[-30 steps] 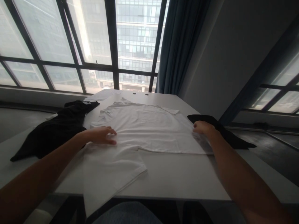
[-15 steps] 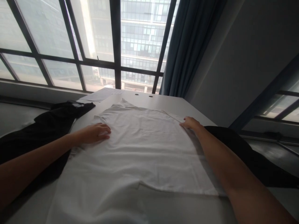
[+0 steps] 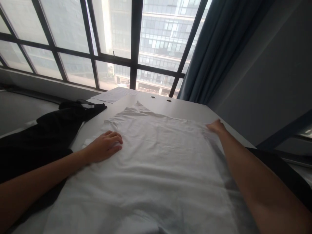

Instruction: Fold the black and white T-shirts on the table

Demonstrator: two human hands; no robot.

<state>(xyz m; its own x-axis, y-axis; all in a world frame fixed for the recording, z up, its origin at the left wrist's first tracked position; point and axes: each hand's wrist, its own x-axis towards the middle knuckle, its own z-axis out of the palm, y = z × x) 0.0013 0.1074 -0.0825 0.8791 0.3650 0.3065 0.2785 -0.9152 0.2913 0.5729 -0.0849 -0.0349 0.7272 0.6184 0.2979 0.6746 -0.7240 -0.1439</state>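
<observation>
A white shirt [image 3: 158, 156] lies spread over the white table, wrinkled along its middle. Its near part runs out of the bottom of the view. My left hand [image 3: 104, 146] rests on the shirt's left side, fingers bent and thumb apart from them. At the far right, my right hand [image 3: 215, 126] pinches the shirt's edge and pulls it taut; its fingertips are partly hidden by the hand itself. Below that hand the cloth hangs in a loose, blurred fold beside my forearm.
Dark clothing [image 3: 60, 126] lies along the table's left side. Sheets of paper [image 3: 110, 96] lie at the far left corner of the white table [image 3: 187, 109]. Beyond stand a black-framed window [image 3: 134, 58] and a blue curtain [image 3: 214, 52]. Something black [image 3: 275, 165] is beyond my right forearm.
My right hand has moved outward to the right, drawing the shirt's edge with it. My left hand stays on the shirt, its fingers more bent. The camera view has shifted and tilted.
</observation>
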